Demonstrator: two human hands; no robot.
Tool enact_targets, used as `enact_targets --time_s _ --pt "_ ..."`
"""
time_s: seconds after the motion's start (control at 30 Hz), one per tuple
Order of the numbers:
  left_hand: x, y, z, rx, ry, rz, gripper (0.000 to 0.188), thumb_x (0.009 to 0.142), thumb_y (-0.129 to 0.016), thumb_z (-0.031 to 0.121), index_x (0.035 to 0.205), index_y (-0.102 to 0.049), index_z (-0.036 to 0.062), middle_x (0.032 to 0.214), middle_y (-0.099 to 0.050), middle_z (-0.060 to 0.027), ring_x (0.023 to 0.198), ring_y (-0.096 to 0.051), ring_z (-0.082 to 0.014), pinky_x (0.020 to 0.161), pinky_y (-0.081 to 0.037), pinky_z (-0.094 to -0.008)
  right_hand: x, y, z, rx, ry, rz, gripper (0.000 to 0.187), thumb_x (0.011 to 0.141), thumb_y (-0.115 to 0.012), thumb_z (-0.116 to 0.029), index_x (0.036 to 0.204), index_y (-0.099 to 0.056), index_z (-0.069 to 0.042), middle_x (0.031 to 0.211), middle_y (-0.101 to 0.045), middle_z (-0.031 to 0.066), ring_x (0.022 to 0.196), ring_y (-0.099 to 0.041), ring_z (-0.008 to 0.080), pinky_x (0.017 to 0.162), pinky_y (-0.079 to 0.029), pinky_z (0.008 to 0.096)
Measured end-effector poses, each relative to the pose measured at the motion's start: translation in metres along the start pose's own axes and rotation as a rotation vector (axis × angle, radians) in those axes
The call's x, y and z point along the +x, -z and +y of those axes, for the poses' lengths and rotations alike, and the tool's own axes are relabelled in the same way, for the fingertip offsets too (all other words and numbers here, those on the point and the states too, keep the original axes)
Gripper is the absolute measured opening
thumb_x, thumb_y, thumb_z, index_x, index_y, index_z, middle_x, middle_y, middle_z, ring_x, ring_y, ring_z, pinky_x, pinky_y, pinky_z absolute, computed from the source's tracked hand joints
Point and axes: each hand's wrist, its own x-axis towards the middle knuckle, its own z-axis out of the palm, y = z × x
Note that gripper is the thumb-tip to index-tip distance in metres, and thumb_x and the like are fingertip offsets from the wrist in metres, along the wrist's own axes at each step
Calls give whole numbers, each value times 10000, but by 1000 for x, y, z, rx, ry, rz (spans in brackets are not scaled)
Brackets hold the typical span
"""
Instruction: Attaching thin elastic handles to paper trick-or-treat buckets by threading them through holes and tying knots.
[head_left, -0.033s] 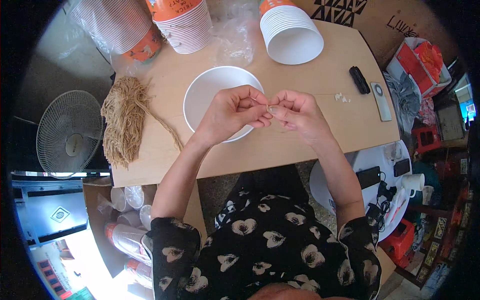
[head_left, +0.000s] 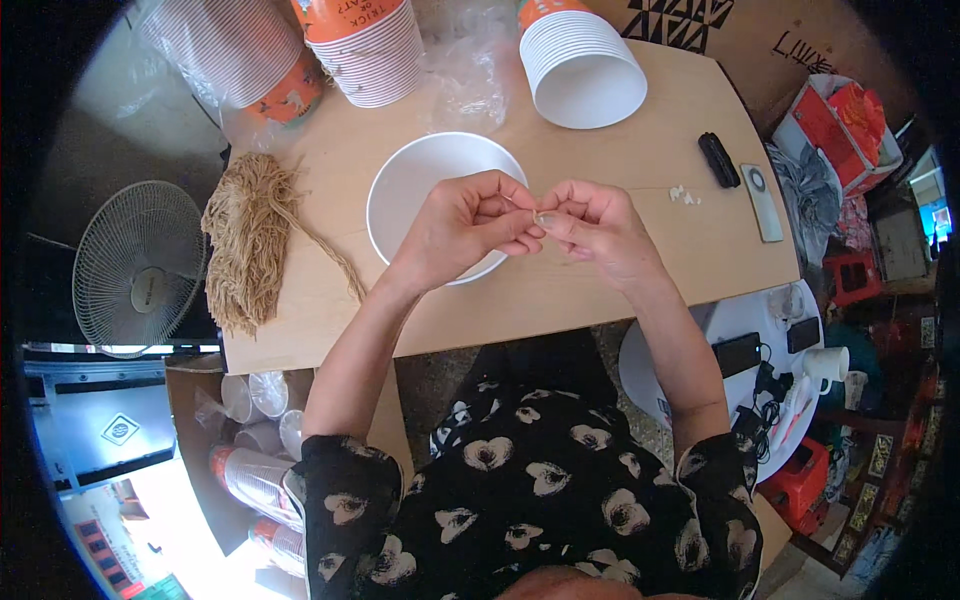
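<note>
Tan string bundle (head_left: 240, 250), white bucket (head_left: 410, 195), black cream-heart-patterned top (head_left: 515, 480), light-brown table (head_left: 600, 280)

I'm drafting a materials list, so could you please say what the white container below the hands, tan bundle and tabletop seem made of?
White container: perhaps plastic or coated paper, smooth and evenly white. Tan bundle: probably fibre cord, matte, with loose shaggy strands. Tabletop: likely wood or laminate, smooth, with pale wood tone.

Strand (head_left: 539, 216): thin, pale tan, only short bit showing, pinched between fingertips of left hand (head_left: 470, 222) and right hand (head_left: 597, 230); rest hidden by fingers. Appears just right of white tub's (head_left: 408, 182) rim.
</note>
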Motion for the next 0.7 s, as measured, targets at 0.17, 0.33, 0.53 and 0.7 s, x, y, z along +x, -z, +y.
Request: enact_targets --time_s 0.17,0.33,0.53,0.7 --pt "2 -1 1 0 4 -8 129 990 -623 75 1067 -612 -28 946 -720 -120 871 -719 -157 757 -594 -254 -1 -1 3 23 49 1 126 926 -702 -128 996 -655 -35 788 -644 -9 633 -510 27 492 -345 173" --pt "2 -1 1 -60 30 -11 118 987 -612 39 1064 -594 -49 951 -714 -126 893 -712 -159 784 -604 -265 -5 -7 6 155 58 60 109 940 -667 -106 995 -643 -15 772 -619 7 616 -501 27 480 -325 170" --pt "1 1 0 -51 47 4 130 995 -617 89 1073 -600 -14 970 -721 -117 893 -715 -165 784 -588 -268 -6 -7 5 196 79 80 145 938 -657 -90 1045 -647 7 747 -603 13 594 -495 27 475 -317 164" --pt "2 0 1 -29 26 -10 135 998 -617 93 1077 -602 -15 969 -719 -111 891 -710 -157 770 -581 -262 -7 -5 1 190 39 50 147 947 -653 -88 1056 -656 10 748 -607 10 607 -513 29 475 -323 167"
